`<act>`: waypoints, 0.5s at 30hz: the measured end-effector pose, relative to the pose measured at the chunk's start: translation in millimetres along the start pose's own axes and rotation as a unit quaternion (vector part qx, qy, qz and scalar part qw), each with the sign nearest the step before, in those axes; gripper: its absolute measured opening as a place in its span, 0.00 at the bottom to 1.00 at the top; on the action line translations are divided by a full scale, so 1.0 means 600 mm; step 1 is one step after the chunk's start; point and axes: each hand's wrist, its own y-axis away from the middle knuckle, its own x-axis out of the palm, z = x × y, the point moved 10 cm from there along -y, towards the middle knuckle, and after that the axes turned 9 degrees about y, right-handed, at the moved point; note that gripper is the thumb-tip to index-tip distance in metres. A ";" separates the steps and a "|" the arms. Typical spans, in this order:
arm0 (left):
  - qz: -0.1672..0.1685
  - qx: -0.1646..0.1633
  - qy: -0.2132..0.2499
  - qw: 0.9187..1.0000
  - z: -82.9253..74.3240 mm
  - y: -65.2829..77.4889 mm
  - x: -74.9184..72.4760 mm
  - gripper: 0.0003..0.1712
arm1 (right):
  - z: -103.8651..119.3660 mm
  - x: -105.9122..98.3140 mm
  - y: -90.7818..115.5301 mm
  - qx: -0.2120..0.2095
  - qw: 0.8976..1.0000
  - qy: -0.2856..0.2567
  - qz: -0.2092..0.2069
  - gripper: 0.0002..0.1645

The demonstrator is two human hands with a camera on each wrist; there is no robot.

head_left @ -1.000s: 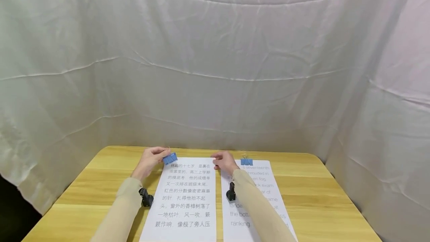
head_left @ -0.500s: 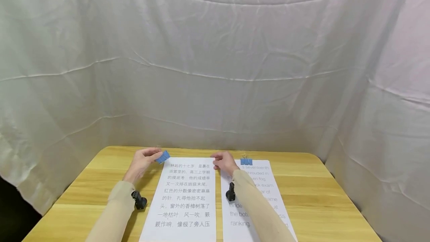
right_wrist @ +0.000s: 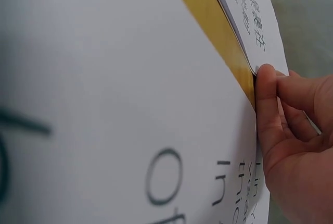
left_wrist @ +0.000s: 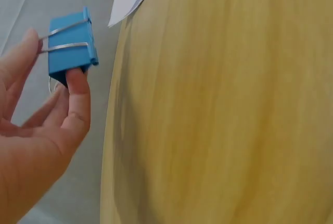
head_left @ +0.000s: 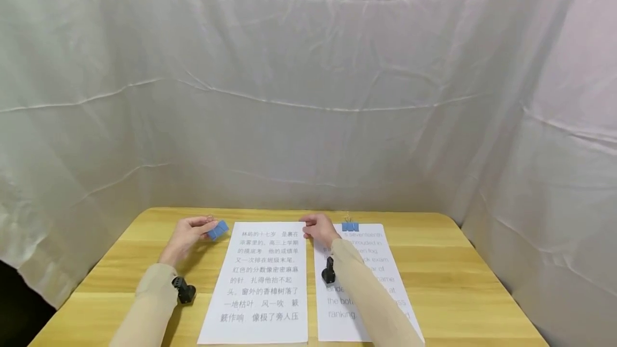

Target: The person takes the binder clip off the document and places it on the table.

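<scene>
Off the left side of the Chinese-text paper stack [head_left: 260, 331], my left hand [head_left: 185, 233] holds a blue binder clip [head_left: 218, 229] above the table. In the left wrist view, the thumb is at the wire handles of the clip [left_wrist: 70, 41] and a finger touches its lower side. At the stack's top right corner, my right hand [head_left: 319, 228] pinches the sheets between thumb and fingers. The right wrist view shows the fingertips [right_wrist: 266, 75] on that corner. No clip shows on this stack's top edge.
An English-text paper stack [head_left: 339, 331] lies to the right under my right forearm, with another blue binder clip [head_left: 350, 226] on its top edge. Both stacks lie on a wooden table [head_left: 448, 283]. A pale curtain [head_left: 308, 122] hangs behind and at both sides.
My left hand has moved left with the binder clip, from the top left corner of the Chinese-text stack to beside it. My right hand has stayed at the top right corner.
</scene>
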 end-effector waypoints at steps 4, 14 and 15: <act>-0.022 -0.016 -0.011 1.000 0.005 0.007 -0.022 0.33 | 0.004 0.003 -0.003 -0.005 1.000 0.008 0.001 0.20; 0.000 -0.038 -0.033 0.999 0.014 0.014 -0.027 0.27 | 0.002 -0.002 -0.001 0.002 1.000 0.004 -0.004 0.20; 0.000 -0.041 -0.038 0.998 0.015 0.016 -0.026 0.27 | 0.000 -0.001 -0.001 0.004 1.000 0.001 -0.003 0.19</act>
